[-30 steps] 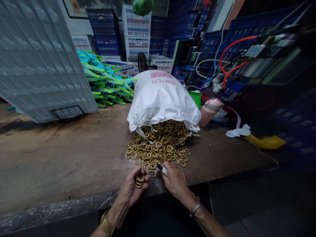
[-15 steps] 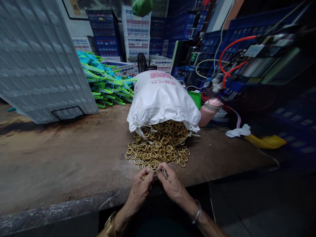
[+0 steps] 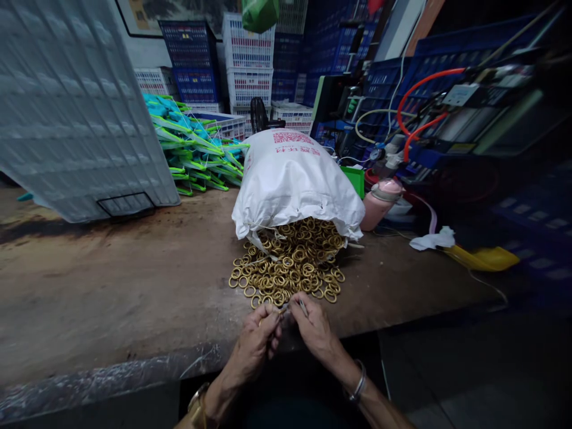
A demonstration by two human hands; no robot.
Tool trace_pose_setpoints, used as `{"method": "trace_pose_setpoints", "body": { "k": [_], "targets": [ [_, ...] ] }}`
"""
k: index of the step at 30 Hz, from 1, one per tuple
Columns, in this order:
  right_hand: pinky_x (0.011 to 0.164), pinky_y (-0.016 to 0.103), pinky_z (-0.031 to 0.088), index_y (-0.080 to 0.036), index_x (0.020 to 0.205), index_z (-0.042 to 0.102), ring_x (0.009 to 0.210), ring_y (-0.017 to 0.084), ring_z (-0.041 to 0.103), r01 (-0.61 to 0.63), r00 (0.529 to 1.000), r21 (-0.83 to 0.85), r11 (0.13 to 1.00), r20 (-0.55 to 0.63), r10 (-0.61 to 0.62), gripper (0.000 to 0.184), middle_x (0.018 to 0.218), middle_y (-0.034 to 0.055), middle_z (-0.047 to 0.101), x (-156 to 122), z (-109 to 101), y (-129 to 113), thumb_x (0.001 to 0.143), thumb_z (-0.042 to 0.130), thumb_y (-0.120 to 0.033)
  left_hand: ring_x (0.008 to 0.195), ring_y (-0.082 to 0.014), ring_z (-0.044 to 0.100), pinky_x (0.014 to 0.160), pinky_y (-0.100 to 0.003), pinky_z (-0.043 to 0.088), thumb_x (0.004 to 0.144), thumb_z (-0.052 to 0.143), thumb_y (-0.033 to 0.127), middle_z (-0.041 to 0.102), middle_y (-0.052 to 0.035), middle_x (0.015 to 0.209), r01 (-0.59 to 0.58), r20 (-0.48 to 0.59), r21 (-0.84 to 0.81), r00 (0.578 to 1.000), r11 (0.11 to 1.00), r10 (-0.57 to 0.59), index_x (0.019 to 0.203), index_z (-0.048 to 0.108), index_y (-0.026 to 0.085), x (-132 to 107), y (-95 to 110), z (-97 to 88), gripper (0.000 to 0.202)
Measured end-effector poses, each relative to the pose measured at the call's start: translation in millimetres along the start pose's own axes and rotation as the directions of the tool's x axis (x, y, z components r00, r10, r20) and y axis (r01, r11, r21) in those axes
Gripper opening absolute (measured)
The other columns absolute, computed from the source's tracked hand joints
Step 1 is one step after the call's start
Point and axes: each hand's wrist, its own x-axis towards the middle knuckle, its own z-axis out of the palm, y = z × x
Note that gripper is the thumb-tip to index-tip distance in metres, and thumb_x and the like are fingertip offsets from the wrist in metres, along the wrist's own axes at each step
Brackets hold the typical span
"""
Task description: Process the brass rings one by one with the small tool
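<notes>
Near the table's front edge, my left hand (image 3: 254, 336) pinches a gold ring (image 3: 282, 311) between thumb and fingers. My right hand (image 3: 316, 329) is closed around a thin grey metal tool (image 3: 303, 307), whose kind I cannot make out; its fingertips are close to the ring. Just beyond both hands lies a loose heap of gold rings (image 3: 286, 279). They spill from the mouth of a white woven sack (image 3: 299, 185) with red print, lying on its side.
The brown table (image 3: 134, 286) has a worn front edge. A grey plastic crate (image 3: 89, 119) stands on the left, beside a pile of green and blue plastic pieces (image 3: 196, 149). To the right are a pink bottle (image 3: 379, 205), a white tissue (image 3: 432, 238) and a machine with red hoses (image 3: 404, 107).
My right fingertips have drawn slightly right, widening the gap between the hands. The gold ring now shows more at my left fingertips. The sack and heap look the same.
</notes>
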Motion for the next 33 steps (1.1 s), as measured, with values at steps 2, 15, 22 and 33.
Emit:
{"method": "trace_pose_setpoints", "body": {
  "k": [2,15,22,33],
  "targets": [
    [0.054,0.022,0.033,-0.020,0.074,0.048,0.055,0.012,0.044,0.075,0.997,-0.133,0.988,0.033,-0.071,0.017,0.060,-0.0026,0.049,-3.1,-0.5,3.2,0.083,0.037,-0.028,0.039,-0.0028,0.034,0.036,-0.013,0.023,0.076,0.055,0.046,0.044,0.0073,0.054,-0.026,-0.025,0.036,0.999,0.999,0.027,0.076,0.045,0.018,-0.1,0.0,0.5,0.030],
    [0.056,0.023,0.028,-0.019,0.085,0.048,0.058,0.012,0.047,0.273,0.946,-0.362,0.891,0.270,-0.180,0.022,0.068,0.0003,0.057,-9.1,0.6,0.9,0.071,0.037,-0.005,0.042,-0.0046,0.035,0.040,-0.016,0.026,0.074,0.054,0.051,0.042,0.0071,0.054,-0.142,-0.047,0.190,0.987,0.972,0.153,0.070,0.044,0.019,-0.9,-0.1,-1.1,0.034],
    [0.054,0.023,0.023,-0.017,0.092,0.051,0.059,0.012,0.048,0.189,0.974,-0.533,0.825,0.209,-0.088,0.031,0.066,0.0006,0.058,-2.9,-4.4,0.5,0.067,0.040,-0.002,0.039,-0.0032,0.033,0.037,-0.014,0.023,0.078,0.052,0.048,0.044,0.0071,0.055,-0.059,-0.029,0.071,0.998,0.996,0.061,0.075,0.044,0.019,-10.0,-0.5,-2.6,0.030],
    [0.060,0.025,0.027,-0.021,0.091,0.050,0.074,0.016,0.057,0.136,0.990,-0.559,0.818,0.051,-0.130,0.010,0.082,0.0021,0.064,-5.5,8.6,18.7,0.082,0.046,-0.019,0.051,-0.0060,0.047,0.039,-0.015,0.032,0.076,0.060,0.037,0.057,-0.0017,0.076,-0.106,-0.075,-0.320,0.993,0.942,0.087,0.076,0.051,0.015,-8.8,20.4,-19.2,0.023]
  ]
}}
